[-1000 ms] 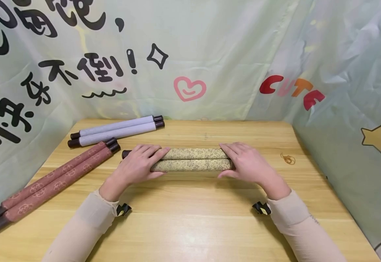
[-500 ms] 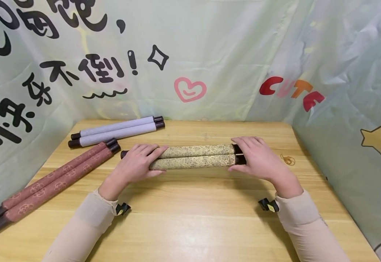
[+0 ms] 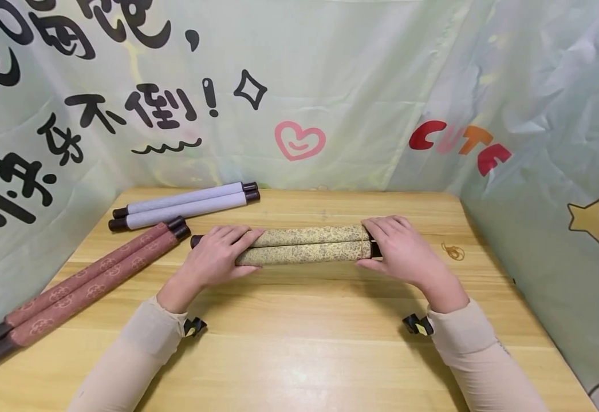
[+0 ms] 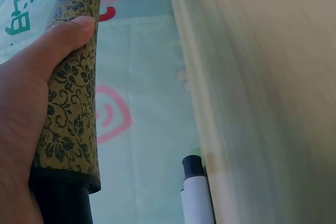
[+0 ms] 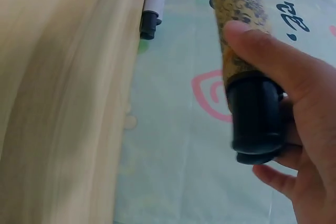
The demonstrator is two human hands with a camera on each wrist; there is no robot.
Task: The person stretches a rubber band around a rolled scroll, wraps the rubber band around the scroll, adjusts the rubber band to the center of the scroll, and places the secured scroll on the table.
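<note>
A yellow scroll [image 3: 304, 246] with a dark floral pattern lies crosswise between my hands, its two rolls side by side. My left hand [image 3: 217, 256] grips the left part from above, fingers over the far side and thumb along the near side. Black knobs stick out past that hand; in the left wrist view the thumb presses on the patterned cloth [image 4: 71, 108]. My right hand [image 3: 405, 252] holds the right end, partly covering its black knobs [image 3: 375, 249]. The right wrist view has the thumb on the cloth and the black knob [image 5: 255, 116] beside the curled fingers.
A red-brown patterned scroll [image 3: 93, 283] lies slanted on the left of the wooden table [image 3: 299, 343]. Behind it rests a pale lavender scroll [image 3: 186, 207]. A thin brown cord [image 3: 453, 250] sits on the right. Printed cloth [image 3: 361, 103] hangs round the table.
My right hand has shifted right from the patterned cloth onto the scroll's black end. The scroll's right end has risen a little and tilts slightly. The left hand has stayed nearly still.
</note>
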